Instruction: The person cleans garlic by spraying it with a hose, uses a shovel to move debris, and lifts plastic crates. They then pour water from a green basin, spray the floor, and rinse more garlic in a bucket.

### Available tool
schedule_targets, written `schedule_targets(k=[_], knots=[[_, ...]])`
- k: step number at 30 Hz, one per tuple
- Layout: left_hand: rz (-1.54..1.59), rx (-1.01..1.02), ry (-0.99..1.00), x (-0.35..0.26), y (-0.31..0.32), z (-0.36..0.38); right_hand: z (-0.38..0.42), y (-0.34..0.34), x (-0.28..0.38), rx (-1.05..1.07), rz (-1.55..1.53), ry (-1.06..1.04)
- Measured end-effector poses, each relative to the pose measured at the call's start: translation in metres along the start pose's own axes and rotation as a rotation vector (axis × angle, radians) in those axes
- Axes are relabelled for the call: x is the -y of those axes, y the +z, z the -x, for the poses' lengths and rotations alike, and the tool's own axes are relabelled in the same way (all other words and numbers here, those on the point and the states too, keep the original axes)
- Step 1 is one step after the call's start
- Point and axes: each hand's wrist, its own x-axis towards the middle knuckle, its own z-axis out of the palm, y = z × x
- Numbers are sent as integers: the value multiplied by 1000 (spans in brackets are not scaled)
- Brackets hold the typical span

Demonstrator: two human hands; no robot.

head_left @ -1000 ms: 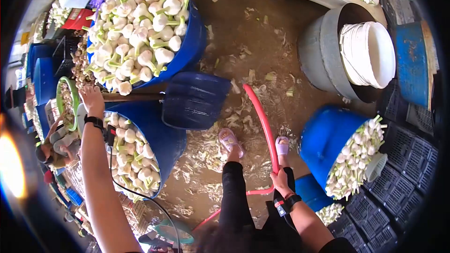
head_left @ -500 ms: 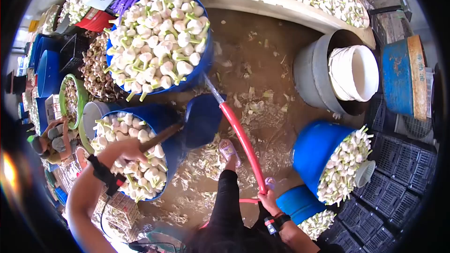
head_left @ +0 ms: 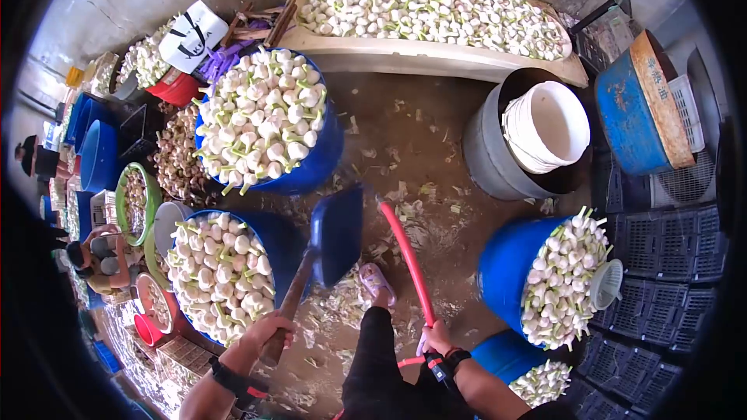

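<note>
My left hand (head_left: pixel 268 331) is wrapped round the wooden handle of a blue-bladed shovel (head_left: pixel 337 233). The blade hangs over the wet floor between two blue barrels. Garlic bulbs (head_left: pixel 222 272) fill the nearer barrel, right beside my left hand, and more fill the farther barrel (head_left: pixel 264 120). In my right hand (head_left: pixel 437 337) a red hose (head_left: pixel 408 260) is gripped; its tip points forward, low over the floor. A tilted blue barrel of garlic (head_left: pixel 564 280) lies to the right of the hose.
Garlic peelings litter the brown floor (head_left: pixel 420 148). At the back stands a long pale trough (head_left: pixel 436 62) heaped with garlic. A grey tub (head_left: pixel 486 148) holds white buckets (head_left: pixel 548 128). Black crates (head_left: pixel 661 311) line the right side. At far left a person (head_left: pixel 105 257) sits near baskets.
My left hand has drawn the shovel handle down and back, away from over the nearer barrel. The hose tip points lower, and the view has tilted up to show more of the back wall.
</note>
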Motion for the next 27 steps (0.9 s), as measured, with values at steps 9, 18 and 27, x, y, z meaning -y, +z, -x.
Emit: schedule_targets(k=[9, 18, 27], knots=[[-354, -103, 524, -103, 110, -76, 28, -39, -11, -218, -60, -16], [-1159, -546, 708, -228, 152, -287, 47, -33, -3, -266, -210, 50], [-1330, -579, 632, -127, 93, -292, 56, -36, -32, -270, -98, 70]])
